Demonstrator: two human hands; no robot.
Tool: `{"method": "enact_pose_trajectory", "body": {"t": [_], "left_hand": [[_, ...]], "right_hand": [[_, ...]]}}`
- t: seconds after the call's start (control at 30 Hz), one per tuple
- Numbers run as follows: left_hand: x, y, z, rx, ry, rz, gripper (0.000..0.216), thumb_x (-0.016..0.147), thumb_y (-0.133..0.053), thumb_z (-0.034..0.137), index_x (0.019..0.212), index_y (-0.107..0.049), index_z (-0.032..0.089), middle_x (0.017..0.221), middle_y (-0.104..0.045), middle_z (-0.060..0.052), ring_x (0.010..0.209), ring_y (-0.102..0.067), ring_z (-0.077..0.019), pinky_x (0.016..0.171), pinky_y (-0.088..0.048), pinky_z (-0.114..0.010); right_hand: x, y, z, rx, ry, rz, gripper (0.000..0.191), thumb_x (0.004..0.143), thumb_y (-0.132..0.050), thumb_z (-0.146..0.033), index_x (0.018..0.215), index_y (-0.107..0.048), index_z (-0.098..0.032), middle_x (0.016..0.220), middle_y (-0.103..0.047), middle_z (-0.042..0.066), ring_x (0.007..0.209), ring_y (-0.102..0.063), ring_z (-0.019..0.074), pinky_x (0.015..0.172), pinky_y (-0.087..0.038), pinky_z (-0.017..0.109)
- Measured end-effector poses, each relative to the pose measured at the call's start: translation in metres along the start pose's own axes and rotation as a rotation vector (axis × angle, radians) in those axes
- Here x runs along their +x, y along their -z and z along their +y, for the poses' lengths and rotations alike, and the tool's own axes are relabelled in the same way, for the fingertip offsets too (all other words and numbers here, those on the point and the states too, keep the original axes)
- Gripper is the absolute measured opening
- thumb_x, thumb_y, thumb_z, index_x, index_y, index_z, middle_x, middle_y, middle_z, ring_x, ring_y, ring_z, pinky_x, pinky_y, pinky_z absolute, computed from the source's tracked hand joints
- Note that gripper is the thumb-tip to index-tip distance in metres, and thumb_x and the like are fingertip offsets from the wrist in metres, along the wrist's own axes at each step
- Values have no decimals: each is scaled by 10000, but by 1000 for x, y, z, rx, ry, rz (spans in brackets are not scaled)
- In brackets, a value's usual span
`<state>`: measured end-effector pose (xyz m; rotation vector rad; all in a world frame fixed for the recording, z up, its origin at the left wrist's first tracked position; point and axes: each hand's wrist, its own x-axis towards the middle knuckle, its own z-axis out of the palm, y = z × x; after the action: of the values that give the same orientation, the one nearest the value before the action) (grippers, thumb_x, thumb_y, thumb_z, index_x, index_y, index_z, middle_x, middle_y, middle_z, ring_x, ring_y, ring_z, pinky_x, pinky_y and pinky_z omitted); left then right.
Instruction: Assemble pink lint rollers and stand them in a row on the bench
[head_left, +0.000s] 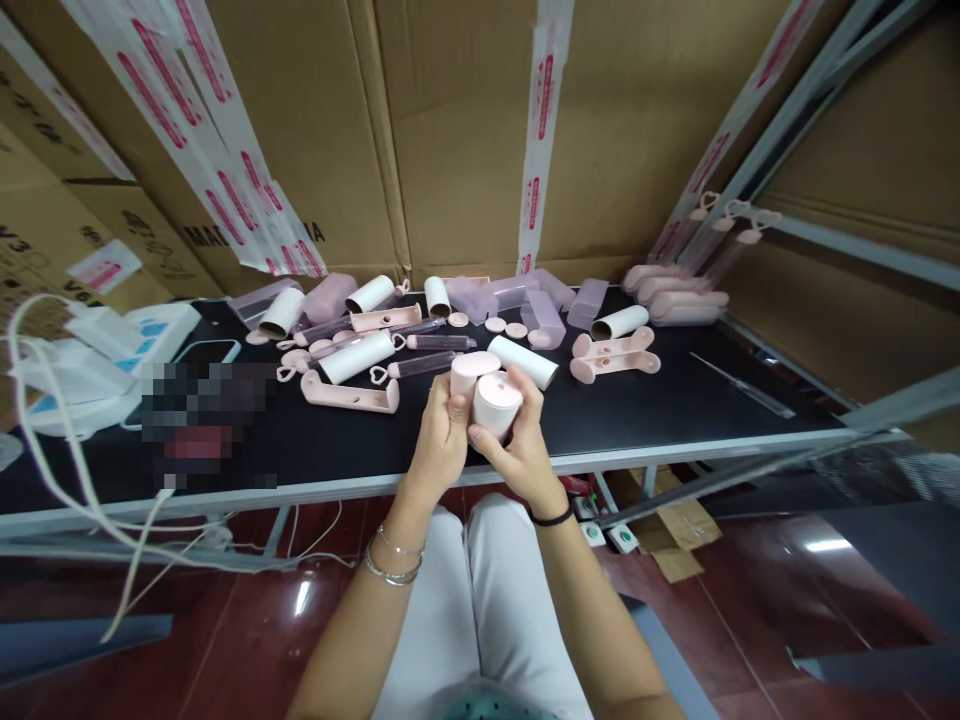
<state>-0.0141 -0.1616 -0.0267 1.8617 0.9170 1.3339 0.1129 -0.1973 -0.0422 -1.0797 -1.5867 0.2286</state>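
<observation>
My left hand (444, 432) is closed around a pale pink plastic holder (474, 368) with a rounded end. Against it, my right hand (521, 440) grips a white cardboard tube (496, 408) with a pink disc at its top end. The two pieces touch side by side above the table's front edge; their lower parts are hidden by my fingers. Just behind my hands lies another white tube (525, 360). To the right rest pink holders (615, 352), and to the left a similar pink holder (351, 394).
Across the black tabletop (600, 425) lie white tubes, translucent lilac covers (544, 318), pink discs (516, 330) and sticks with heart-shaped handles (427, 364). Assembled pink pieces (686, 300) stand at the back right. Tweezers (742, 385) lie at right; white cables (75, 470) hang at left.
</observation>
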Motion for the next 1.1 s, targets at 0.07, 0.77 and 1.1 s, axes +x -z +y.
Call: {"method": "enact_pose_trajectory", "body": {"t": [0.07,0.77,1.1], "left_hand": [[1,1,1,-38,-18,8,526,930,-251,564,1186,-478,163,1160,-572,-123,1098,-552,-217,957,-423,-358],[31,4,9,37,-190,265,543,910,-296,592,952,-622,160,896,-652,-71,839,-602,-159,797,-462,-264],[21,4,4,37,-26,118,533,919,-304,574,1101,-589,163,1044,-643,-100,976,-600,-202,861,-456,-304]], "right_hand": [[0,-4,-1,59,-3,0,682,858,-564,-366,1421,-198,-248,1398,-417,121,1267,-458,252,1027,-424,428],[34,-3,-10,90,56,-135,681,805,-579,-288,1420,-296,-213,1408,-454,108,1254,-481,254,1040,-411,416],[37,-16,-3,364,-103,72,645,810,-604,-425,1367,-348,-221,1362,-462,99,1189,-493,253,1016,-407,417]]}}
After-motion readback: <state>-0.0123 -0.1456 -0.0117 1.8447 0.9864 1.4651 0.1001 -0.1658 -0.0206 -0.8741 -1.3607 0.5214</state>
